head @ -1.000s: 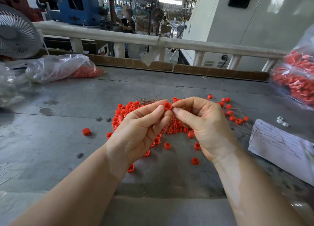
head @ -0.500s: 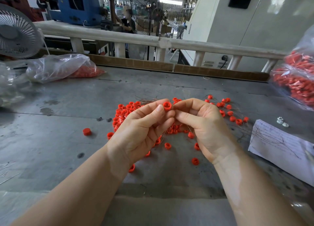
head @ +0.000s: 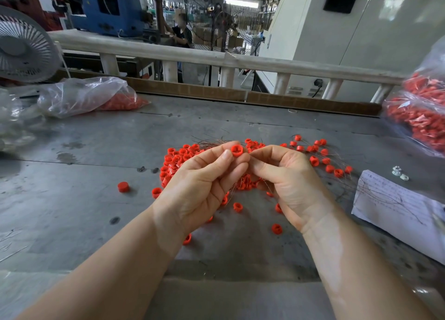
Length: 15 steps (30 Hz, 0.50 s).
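Over pile (head: 179,159): left hand (head: 199,187) pinches cap (head: 236,150), bore facing me.
Right hand (head: 291,182): fingertips touch cap's right side; I cannot tell what they pinch.

In the middle of the frame the left hand (head: 199,187) pinches a red cap (head: 236,150) between thumb and forefinger, and the curled fingertips of the right hand (head: 291,185) close on the cap's right edge. Behind and below the hands, a heap of caps (head: 177,159) and thin wires (head: 212,141) lies on the grey table (head: 84,199). A sheet of paper (head: 397,206) lies at the right, a plastic bag (head: 81,96) of red parts at the upper left beside a fan (head: 21,52).
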Tool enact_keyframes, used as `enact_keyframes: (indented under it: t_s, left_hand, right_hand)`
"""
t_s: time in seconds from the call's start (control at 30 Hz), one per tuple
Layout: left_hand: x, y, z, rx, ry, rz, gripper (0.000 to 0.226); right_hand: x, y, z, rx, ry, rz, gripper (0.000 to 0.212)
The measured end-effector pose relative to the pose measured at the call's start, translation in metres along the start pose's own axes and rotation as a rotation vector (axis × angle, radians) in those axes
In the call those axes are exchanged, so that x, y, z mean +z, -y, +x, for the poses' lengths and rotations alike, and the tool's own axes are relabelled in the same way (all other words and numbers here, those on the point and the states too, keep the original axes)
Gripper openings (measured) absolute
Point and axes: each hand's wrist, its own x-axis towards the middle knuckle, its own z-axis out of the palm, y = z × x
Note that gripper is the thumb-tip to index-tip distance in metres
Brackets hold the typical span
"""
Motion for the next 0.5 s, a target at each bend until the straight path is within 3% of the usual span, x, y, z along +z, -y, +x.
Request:
enact_keyframes:
  t_s: [0.23,0.5]
  left_hand:
    - [-0.0002,0.0002,0.0009,0.003,-0.007,-0.005,0.019]
    - [0.0004,-0.0001,0.0013,0.009,-0.022,-0.015,0.019]
  right_hand:
    - [-0.0016,-0.0027,0.0015,0.076,-0.019,-0.065,0.036]
    - [-0.0018,-0.0050,0.0007,0.107,0.068,-0.095,0.009]
